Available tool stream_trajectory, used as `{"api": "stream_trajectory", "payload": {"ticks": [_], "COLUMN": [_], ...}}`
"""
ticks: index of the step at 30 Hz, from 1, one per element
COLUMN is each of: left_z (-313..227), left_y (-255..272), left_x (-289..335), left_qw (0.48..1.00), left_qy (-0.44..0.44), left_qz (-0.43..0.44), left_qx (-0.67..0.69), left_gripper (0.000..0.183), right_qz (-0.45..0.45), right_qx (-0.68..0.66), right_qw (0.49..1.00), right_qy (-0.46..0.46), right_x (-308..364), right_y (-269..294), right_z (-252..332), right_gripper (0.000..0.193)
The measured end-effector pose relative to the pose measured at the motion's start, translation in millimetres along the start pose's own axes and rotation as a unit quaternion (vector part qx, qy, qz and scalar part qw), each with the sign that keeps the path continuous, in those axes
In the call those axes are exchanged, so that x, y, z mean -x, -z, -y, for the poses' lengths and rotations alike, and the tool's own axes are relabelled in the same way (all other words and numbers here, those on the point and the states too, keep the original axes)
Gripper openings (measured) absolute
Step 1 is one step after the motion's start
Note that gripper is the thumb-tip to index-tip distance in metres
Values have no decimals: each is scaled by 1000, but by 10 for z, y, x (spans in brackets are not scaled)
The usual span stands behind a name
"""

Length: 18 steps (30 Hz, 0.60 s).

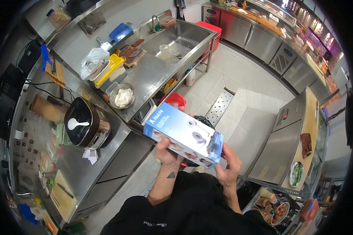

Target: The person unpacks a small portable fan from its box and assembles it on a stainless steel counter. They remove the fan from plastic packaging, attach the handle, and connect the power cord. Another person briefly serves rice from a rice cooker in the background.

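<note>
A blue-and-white cardboard box, printed with pictures of round appliance parts, is held in front of my body at a tilt. My left hand grips its near left side, the thumb pressed against the lower face. Around the right end my right hand is closed, thumb near the bottom corner. The box hides most of the fingers, and whatever lies inside cannot be seen. Just beyond its far edge stands a red bucket, with a black bag to the right, partly covered by the box.
On the left counter sit a rice cooker with a white paddle and a cutting board with a knife. A metal bowl stands beside the steel sink. To the right, a wooden-topped fridge counter holds a green-filled tray.
</note>
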State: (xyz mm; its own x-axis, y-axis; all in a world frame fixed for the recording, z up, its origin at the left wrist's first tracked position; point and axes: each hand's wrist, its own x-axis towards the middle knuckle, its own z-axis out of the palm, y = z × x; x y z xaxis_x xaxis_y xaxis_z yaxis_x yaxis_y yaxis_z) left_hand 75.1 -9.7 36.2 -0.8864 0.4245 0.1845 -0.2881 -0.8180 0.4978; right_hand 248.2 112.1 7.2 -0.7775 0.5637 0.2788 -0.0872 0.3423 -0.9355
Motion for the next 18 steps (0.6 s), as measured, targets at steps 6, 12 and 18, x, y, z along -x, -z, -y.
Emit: {"api": "stream_trajectory", "payload": {"ticks": [6,12,18], "left_z": [90,274,93], "left_y": [-140,49,286], "left_x": [-103,37,17], "left_qw": [994,994,932], "left_qy": [70,86,275], "left_qz": [-19,69,134], "left_qx": [86,-6,194], "left_gripper": [113,111,122], "right_qz": [73,27,193], "right_qx": [39,91,-219], "right_qw": [994,991,949], "right_qy": [66,93,-123], "right_x": [67,-17,-23], "right_y": [-172,-248,768], "right_z": [246,365,-112], "right_gripper": [40,31,50]}}
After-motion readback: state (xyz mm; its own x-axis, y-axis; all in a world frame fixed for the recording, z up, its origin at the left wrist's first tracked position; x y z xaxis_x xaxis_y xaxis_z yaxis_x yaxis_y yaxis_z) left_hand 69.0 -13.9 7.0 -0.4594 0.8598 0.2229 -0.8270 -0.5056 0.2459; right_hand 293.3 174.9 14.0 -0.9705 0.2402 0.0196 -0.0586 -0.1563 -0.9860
